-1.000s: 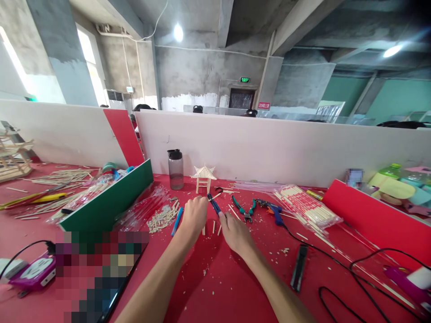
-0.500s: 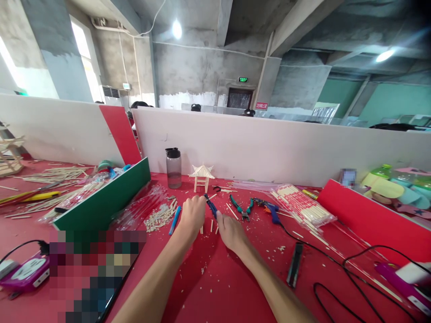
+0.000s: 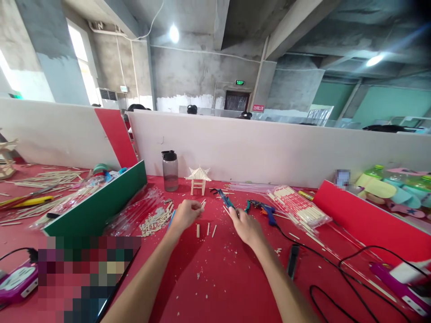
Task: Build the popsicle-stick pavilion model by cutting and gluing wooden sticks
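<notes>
My left hand is closed in a pinch on a short wooden stick. In my right hand is a slim blue tool, angled away from me; its exact kind is unclear. Between and below the hands, several cut stick pieces lie on the red table. Just beyond them a small wooden stick pavilion stands upright with a peaked roof. A blue pen-like object is partly hidden behind my left hand. Green-handled pliers are mostly covered by my right hand.
A water bottle stands by the white partition. To the right lie a blue glue gun with a trailing cord, bagged sticks and a black case. A stick-piece pile borders the green board.
My hands have moved apart. The left has shifted left with a short stick showing in its fingers; the right has swung right with the blue tool, now over the pliers.
</notes>
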{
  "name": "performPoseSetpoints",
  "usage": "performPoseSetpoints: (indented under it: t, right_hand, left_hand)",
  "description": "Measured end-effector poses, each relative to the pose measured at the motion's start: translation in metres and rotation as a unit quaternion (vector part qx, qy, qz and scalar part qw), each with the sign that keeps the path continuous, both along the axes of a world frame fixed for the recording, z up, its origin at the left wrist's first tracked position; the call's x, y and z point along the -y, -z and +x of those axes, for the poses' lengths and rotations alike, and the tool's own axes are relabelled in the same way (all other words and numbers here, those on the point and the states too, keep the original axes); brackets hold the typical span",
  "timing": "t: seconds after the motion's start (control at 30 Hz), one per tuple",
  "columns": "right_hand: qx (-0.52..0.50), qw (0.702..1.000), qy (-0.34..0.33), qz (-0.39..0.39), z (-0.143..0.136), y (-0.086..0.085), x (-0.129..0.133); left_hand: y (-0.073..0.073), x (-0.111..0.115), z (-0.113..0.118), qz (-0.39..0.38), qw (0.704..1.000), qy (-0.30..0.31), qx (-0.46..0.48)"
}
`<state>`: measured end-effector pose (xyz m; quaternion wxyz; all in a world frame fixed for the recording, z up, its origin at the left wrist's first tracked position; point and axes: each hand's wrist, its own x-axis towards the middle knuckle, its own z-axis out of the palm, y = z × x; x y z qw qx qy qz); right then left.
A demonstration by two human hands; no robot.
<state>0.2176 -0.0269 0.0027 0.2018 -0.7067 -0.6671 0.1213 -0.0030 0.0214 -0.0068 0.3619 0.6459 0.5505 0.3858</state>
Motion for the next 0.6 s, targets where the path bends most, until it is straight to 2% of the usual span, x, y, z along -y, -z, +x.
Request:
performPoseSetpoints:
  t: [0.07, 0.17, 0.33, 0.47, 0.6]
  right_hand:
    - [0.014, 0.999, 0.031, 0.011, 0.016, -0.005, -0.002]
    - [0.047, 0.996, 0.060, 0.047, 0.036, -0.006, -0.005]
    - [0.097, 0.992, 0.058, 0.054, 0.051, 0.007, -0.013]
    - [0.084, 0.993, 0.040, 0.070, 0.056, 0.018, -0.022]
    - [0.059, 0.993, 0.029, 0.101, 0.058, 0.017, -0.026]
  left_hand:
    - [0.004, -0.003, 0.001, -0.047, 0.990, 0.016, 0.131]
    - [0.005, -0.002, 0.001, -0.082, 0.969, 0.037, 0.229]
    - [-0.001, 0.009, 0.003, -0.121, 0.953, 0.059, 0.270]
    - [-0.005, 0.015, 0.007, -0.132, 0.949, 0.076, 0.278]
    - [-0.002, 0.015, 0.012, -0.136, 0.950, 0.091, 0.266]
